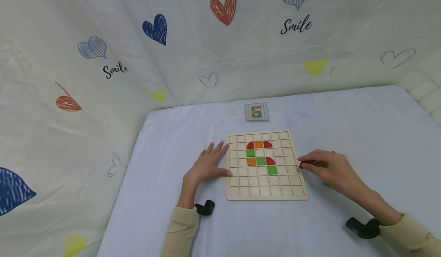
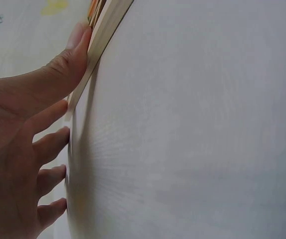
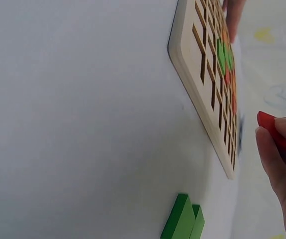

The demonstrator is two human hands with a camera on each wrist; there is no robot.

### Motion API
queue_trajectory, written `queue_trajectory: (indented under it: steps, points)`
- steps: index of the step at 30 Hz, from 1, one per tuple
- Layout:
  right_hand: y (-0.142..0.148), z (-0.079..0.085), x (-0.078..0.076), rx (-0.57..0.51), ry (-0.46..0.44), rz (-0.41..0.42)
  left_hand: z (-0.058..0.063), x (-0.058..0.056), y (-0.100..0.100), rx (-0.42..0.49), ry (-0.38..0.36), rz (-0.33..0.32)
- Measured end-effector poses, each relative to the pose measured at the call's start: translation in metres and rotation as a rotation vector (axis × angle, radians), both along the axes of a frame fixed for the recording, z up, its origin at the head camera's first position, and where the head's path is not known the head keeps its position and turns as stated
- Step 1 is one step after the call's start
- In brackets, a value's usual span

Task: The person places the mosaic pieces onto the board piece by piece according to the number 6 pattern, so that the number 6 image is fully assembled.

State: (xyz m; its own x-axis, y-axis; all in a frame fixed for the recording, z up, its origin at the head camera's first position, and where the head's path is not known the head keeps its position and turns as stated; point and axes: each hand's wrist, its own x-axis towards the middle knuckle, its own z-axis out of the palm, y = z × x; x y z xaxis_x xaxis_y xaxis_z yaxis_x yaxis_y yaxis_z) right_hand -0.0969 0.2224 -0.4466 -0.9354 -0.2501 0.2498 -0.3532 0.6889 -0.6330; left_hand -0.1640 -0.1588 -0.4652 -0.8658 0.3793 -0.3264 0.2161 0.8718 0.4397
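Observation:
A square wooden grid board (image 1: 267,193) lies on the white cloth, with several red, orange and green pieces set in its cells. My left hand (image 1: 206,164) spreads its fingers along the board's left edge, the thumb resting on the rim. In the left wrist view that thumb (image 2: 66,69) lies against the board's side. Just off the board's right edge, my right hand (image 1: 332,169) pinches a red piece (image 3: 271,127) between thumb and fingers. Beneath the right hand, green pieces (image 3: 183,219) lie on the cloth, mostly hidden by it in the head view.
Behind the board lies a small card (image 1: 257,112) printed with a coloured grid pattern. A white cloth (image 1: 165,142) covers the table, and a backdrop (image 1: 189,46) with hearts and lettering rises behind and to the left. Black wrist cameras (image 1: 363,228) sit on both forearms.

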Motion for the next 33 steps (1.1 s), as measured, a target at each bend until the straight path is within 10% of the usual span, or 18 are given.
queue_trajectory:
  steps: [33]
  points:
    - [-0.056, -0.014, -0.004, -0.086, -0.161, 0.179, 0.001, 0.000, 0.000, 0.017, -0.008, 0.005]
